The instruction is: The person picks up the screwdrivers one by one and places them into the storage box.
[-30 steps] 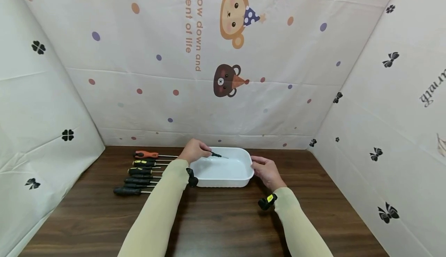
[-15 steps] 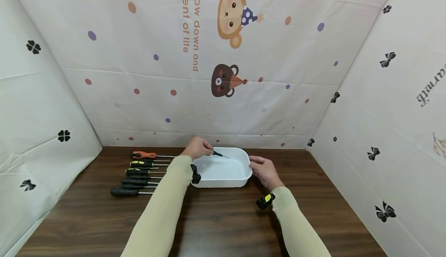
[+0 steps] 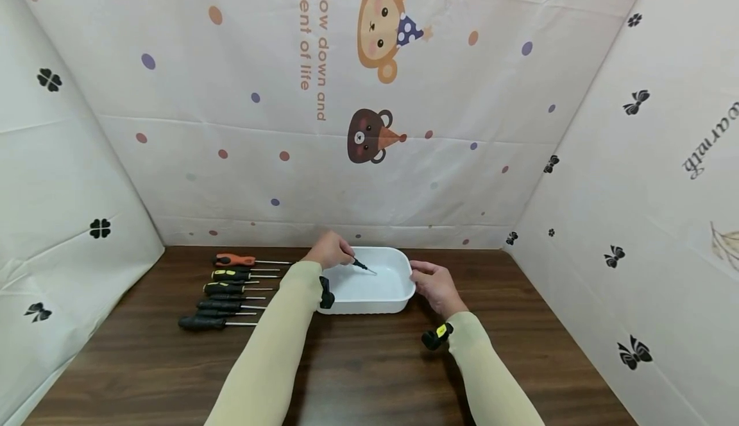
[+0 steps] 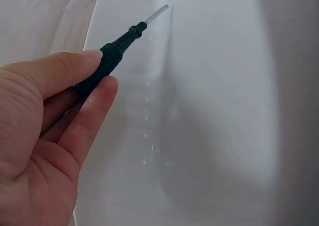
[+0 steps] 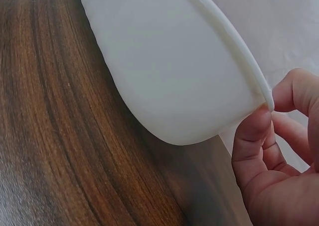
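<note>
From here, the person's left hand [image 3: 331, 252] pinches a small black screwdriver [image 4: 122, 44] by its handle, tip pointing right inside the white tray [image 3: 369, 306]. The right hand [image 3: 435, 287] pinches the tray's right rim. More screwdrivers [image 3: 219, 305] lie at left.

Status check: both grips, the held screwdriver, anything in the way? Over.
Left grip pinching screwdriver, tip over white tray, contact unclear. Right grip pinching tray's right rim. Other screwdrivers lying left of tray, none seen in the way.
</note>
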Available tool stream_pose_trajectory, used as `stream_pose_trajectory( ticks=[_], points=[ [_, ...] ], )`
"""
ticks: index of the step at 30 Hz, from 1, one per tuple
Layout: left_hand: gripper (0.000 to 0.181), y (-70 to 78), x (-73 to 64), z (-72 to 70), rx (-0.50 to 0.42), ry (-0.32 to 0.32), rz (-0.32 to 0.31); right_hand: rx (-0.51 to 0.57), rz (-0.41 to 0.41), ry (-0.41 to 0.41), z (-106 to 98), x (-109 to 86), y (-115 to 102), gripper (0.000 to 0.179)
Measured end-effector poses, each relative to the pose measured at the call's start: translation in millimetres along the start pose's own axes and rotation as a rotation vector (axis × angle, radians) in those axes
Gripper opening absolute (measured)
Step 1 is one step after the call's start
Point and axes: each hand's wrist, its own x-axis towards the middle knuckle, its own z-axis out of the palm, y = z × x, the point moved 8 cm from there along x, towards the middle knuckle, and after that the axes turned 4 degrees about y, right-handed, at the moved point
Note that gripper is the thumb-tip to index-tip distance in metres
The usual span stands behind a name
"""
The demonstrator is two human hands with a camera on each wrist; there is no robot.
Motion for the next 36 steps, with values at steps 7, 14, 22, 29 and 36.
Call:
stream_pose_trajectory(
  ticks=[7,14,22,29,36],
  points=[
    [0.007,2.1,4.1,4.5,0.072,-0.031,0.036,0.004,-0.012,0.007,1,1.0,1,0.041],
    [0.008,9.1,7.5,7.4,0.181,-0.074,0.071,-0.017,-0.019,0.01,1,1.2,-1,0.041],
    [0.011,17.1,14.9,8.9,0.299,-0.101,0.123,-0.021,-0.009,0.001,-1,1.1,-1,0.041],
    [0.014,22.1,11.8,13.6,0.395,-0.123,0.122,-0.015,-0.008,0.017,-1,3.0,1,0.041],
    [0.017,26.1,13.0,21.7,0.543,-0.152,0.171,-0.022,-0.007,0.026,0,2.6,1,0.04]
  ],
)
